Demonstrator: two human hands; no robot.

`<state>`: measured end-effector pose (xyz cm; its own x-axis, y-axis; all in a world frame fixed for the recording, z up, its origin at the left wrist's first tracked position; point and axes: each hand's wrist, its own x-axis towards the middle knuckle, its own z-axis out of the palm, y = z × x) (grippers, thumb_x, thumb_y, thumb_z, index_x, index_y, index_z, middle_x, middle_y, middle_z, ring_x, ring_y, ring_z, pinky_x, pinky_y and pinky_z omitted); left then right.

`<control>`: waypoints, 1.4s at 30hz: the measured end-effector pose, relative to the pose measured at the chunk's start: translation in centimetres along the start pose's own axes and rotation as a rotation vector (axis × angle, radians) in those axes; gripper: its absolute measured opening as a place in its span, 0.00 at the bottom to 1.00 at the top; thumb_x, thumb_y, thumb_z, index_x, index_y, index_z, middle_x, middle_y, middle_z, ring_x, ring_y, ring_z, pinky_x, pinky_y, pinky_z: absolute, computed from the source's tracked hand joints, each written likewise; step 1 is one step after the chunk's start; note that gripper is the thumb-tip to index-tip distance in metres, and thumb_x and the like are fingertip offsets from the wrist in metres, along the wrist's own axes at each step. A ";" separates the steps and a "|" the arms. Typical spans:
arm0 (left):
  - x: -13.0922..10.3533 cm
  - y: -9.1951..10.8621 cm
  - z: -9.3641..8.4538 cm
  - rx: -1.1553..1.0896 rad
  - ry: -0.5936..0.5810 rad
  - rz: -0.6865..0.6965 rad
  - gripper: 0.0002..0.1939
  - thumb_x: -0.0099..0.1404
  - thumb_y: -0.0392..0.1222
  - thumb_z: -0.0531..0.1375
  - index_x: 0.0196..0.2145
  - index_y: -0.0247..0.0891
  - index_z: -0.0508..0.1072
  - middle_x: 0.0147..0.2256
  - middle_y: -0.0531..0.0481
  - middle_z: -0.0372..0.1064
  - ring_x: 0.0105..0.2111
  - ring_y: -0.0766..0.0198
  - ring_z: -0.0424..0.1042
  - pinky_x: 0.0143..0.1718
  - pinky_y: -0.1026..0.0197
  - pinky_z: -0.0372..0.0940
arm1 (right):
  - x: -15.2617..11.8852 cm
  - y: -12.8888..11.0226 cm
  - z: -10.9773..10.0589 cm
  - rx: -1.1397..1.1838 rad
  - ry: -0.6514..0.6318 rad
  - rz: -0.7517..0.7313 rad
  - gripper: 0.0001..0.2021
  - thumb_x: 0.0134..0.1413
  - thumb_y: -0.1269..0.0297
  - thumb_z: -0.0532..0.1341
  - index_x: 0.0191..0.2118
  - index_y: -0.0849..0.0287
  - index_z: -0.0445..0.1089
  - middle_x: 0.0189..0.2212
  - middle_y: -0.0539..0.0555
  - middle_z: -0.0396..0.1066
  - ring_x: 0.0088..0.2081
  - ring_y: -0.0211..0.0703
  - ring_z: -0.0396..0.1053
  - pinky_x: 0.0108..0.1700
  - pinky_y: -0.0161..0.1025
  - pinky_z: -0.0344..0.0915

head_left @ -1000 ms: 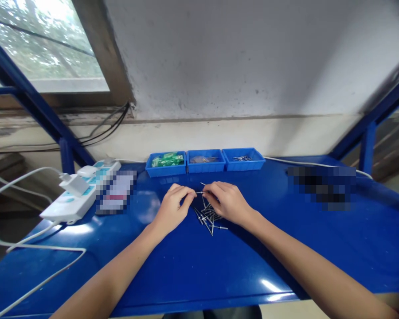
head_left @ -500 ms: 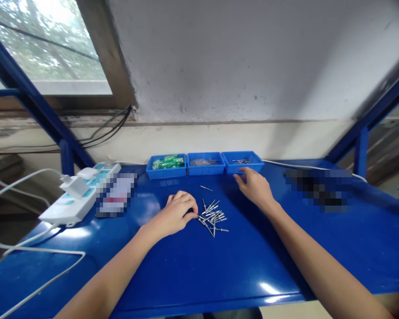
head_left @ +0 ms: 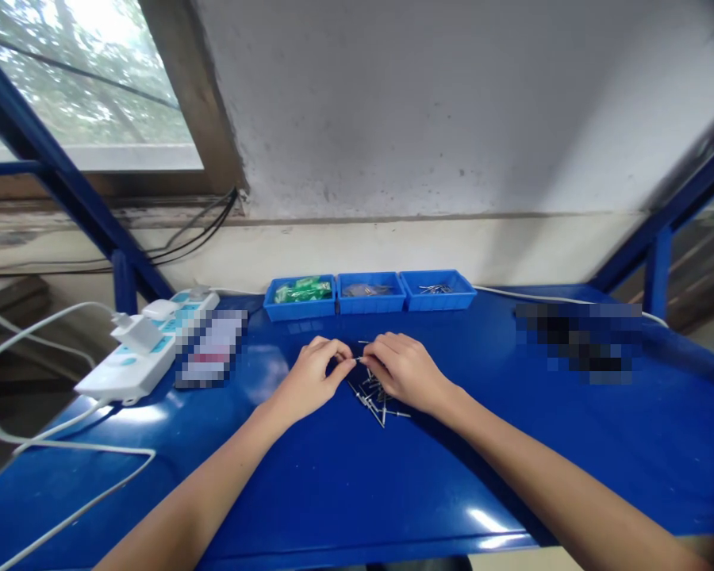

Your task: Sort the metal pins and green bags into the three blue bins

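Observation:
Above a loose pile of silver blind rivets (head_left: 371,403) my two hands meet, fingertips almost touching. My left hand (head_left: 320,371) pinches one end of a small blind rivet (head_left: 358,359) between thumb and forefinger. The other end lies at the closed fingertips of my right hand (head_left: 405,369), which comes in from the right and covers part of the pile. Most of the held rivet is hidden by the fingers. Just behind the hands, the tip of another thin rivet shows on the blue table (head_left: 357,492).
Along the back stand three blue bins: one with green packets (head_left: 301,309), a middle bin (head_left: 370,304), and a right bin (head_left: 439,301) holding rivets. At left are a white power strip (head_left: 124,381) with cables and a blurred phone-like object (head_left: 211,349). A blurred dark object (head_left: 577,337) lies right.
My right hand has moved from beside the right bin leftward and toward me to meet my left hand. The left hand has lifted slightly from the pile, with a rivet at its fingertips.

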<state>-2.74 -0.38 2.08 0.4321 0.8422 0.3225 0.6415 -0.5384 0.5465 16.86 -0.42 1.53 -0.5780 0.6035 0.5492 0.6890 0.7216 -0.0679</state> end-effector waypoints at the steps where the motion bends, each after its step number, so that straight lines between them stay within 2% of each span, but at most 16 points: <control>1: -0.1 0.1 0.0 0.018 0.012 0.011 0.06 0.65 0.43 0.54 0.34 0.41 0.69 0.32 0.51 0.69 0.38 0.59 0.65 0.42 0.55 0.59 | 0.0 0.0 -0.1 0.002 0.007 0.015 0.12 0.63 0.63 0.49 0.33 0.60 0.66 0.27 0.53 0.68 0.29 0.39 0.62 0.32 0.37 0.53; 4: -0.2 0.4 -0.2 0.068 0.047 0.061 0.06 0.66 0.42 0.53 0.34 0.41 0.69 0.33 0.52 0.70 0.39 0.60 0.65 0.42 0.55 0.57 | 0.1 0.0 -0.4 0.026 0.016 0.047 0.14 0.64 0.62 0.48 0.33 0.60 0.66 0.26 0.53 0.68 0.29 0.39 0.63 0.32 0.37 0.55; 9: -0.2 0.6 -0.5 0.026 0.094 0.061 0.09 0.67 0.42 0.52 0.32 0.41 0.70 0.32 0.53 0.71 0.37 0.61 0.65 0.41 0.56 0.58 | -0.1 0.0 -0.8 0.127 0.054 0.039 0.10 0.61 0.61 0.52 0.43 0.60 0.64 0.34 0.55 0.70 0.34 0.41 0.66 0.35 0.37 0.59; 12: -0.2 0.6 -0.6 -0.033 0.086 0.054 0.10 0.67 0.42 0.51 0.31 0.40 0.70 0.30 0.52 0.70 0.36 0.61 0.66 0.40 0.57 0.60 | -0.1 0.0 -0.8 0.091 0.055 -0.006 0.08 0.61 0.65 0.51 0.40 0.60 0.65 0.33 0.54 0.69 0.33 0.40 0.65 0.35 0.37 0.59; 15: -0.2 0.5 -0.8 -0.074 0.017 0.070 0.10 0.67 0.43 0.51 0.34 0.40 0.70 0.31 0.51 0.70 0.36 0.62 0.66 0.41 0.57 0.60 | 0.2 0.1 -1.2 0.037 0.082 -0.039 0.08 0.62 0.67 0.50 0.37 0.60 0.66 0.31 0.54 0.70 0.31 0.38 0.65 0.34 0.36 0.59; 18: -0.3 0.2 -1.0 -0.001 -0.167 0.098 0.06 0.63 0.44 0.58 0.38 0.42 0.71 0.34 0.51 0.70 0.41 0.59 0.64 0.44 0.55 0.58 | 0.6 1.6 -2.6 -0.022 0.223 -0.019 0.08 0.61 0.67 0.51 0.35 0.60 0.66 0.28 0.54 0.70 0.30 0.38 0.66 0.34 0.35 0.59; 20: -0.4 0.0 -1.2 0.073 -0.293 0.125 0.06 0.60 0.43 0.61 0.37 0.44 0.71 0.37 0.51 0.69 0.44 0.57 0.62 0.46 0.52 0.56 | 0.7 3.7 -3.8 -0.119 0.390 0.138 0.10 0.61 0.65 0.50 0.34 0.60 0.67 0.28 0.54 0.71 0.30 0.39 0.67 0.35 0.36 0.60; 22: -0.5 -0.1 -1.2 0.112 -0.359 0.141 0.02 0.61 0.41 0.60 0.33 0.44 0.72 0.40 0.51 0.67 0.46 0.56 0.61 0.46 0.52 0.54 | 0.5 6.3 -4.8 -0.245 0.478 0.427 0.12 0.61 0.61 0.50 0.36 0.61 0.68 0.29 0.56 0.72 0.31 0.41 0.69 0.34 0.37 0.60; 24: -0.7 -0.2 -1.1 0.115 -0.370 0.141 0.04 0.64 0.39 0.57 0.31 0.42 0.70 0.39 0.51 0.66 0.45 0.57 0.60 0.46 0.52 0.53 | -0.2 8.4 -5.2 -0.299 0.307 0.689 0.14 0.58 0.56 0.53 0.41 0.60 0.68 0.30 0.56 0.72 0.31 0.45 0.69 0.31 0.37 0.58; 26: -0.7 -0.3 -0.9 0.099 -0.356 0.128 0.06 0.66 0.38 0.53 0.31 0.40 0.67 0.37 0.51 0.65 0.43 0.59 0.60 0.45 0.53 0.54 | -1.0 9.2 -5.0 -0.258 0.092 0.816 0.16 0.56 0.53 0.55 0.42 0.59 0.68 0.29 0.55 0.73 0.30 0.47 0.70 0.29 0.37 0.57; 28: -0.6 -0.4 -0.7 0.075 -0.329 0.110 0.08 0.68 0.38 0.50 0.31 0.39 0.65 0.35 0.51 0.65 0.41 0.59 0.61 0.44 0.54 0.55 | -1.4 8.2 -4.4 -0.134 -0.012 0.772 0.15 0.57 0.53 0.54 0.42 0.58 0.68 0.28 0.54 0.73 0.30 0.45 0.70 0.30 0.37 0.58; 29: -0.5 -0.5 -0.6 0.060 -0.307 0.101 0.09 0.69 0.38 0.48 0.31 0.39 0.64 0.34 0.51 0.65 0.41 0.60 0.61 0.43 0.55 0.56 | -1.4 7.1 -4.0 -0.056 -0.025 0.691 0.15 0.58 0.54 0.53 0.42 0.57 0.68 0.28 0.53 0.73 0.30 0.44 0.70 0.31 0.37 0.59; 33: -0.1 -0.6 -0.5 -0.013 -0.173 0.078 0.09 0.69 0.37 0.47 0.33 0.39 0.64 0.34 0.50 0.65 0.40 0.61 0.61 0.42 0.58 0.58 | -0.5 2.0 -2.2 0.164 -0.095 0.213 0.12 0.58 0.57 0.56 0.44 0.57 0.67 0.33 0.53 0.71 0.34 0.41 0.68 0.36 0.36 0.61; 35: 0.0 -0.6 -0.3 -0.039 -0.119 0.069 0.09 0.69 0.36 0.47 0.33 0.39 0.65 0.33 0.51 0.65 0.39 0.61 0.61 0.42 0.59 0.59 | -0.1 0.3 -1.3 0.154 -0.131 0.065 0.09 0.58 0.61 0.56 0.42 0.57 0.67 0.34 0.53 0.71 0.35 0.40 0.67 0.36 0.36 0.60; 38: 0.0 -0.5 0.0 -0.073 -0.081 0.043 0.10 0.68 0.35 0.47 0.33 0.39 0.66 0.32 0.52 0.65 0.38 0.63 0.63 0.41 0.61 0.60 | -0.1 -0.6 -0.5 0.097 -0.117 0.015 0.06 0.60 0.65 0.54 0.38 0.58 0.67 0.31 0.52 0.70 0.32 0.40 0.65 0.34 0.36 0.57; 42: -0.3 -0.2 0.2 -0.100 -0.029 0.001 0.06 0.67 0.39 0.51 0.37 0.40 0.68 0.34 0.51 0.64 0.36 0.64 0.66 0.41 0.60 0.62 | -0.2 -0.3 -0.5 0.085 -0.064 0.048 0.09 0.62 0.65 0.51 0.35 0.59 0.66 0.28 0.52 0.68 0.31 0.39 0.63 0.33 0.36 0.56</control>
<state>-2.85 -0.52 1.71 0.4517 0.8398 0.3012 0.5752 -0.5322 0.6212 16.97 -0.94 1.88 -0.5743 0.6563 0.4893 0.6784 0.7161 -0.1643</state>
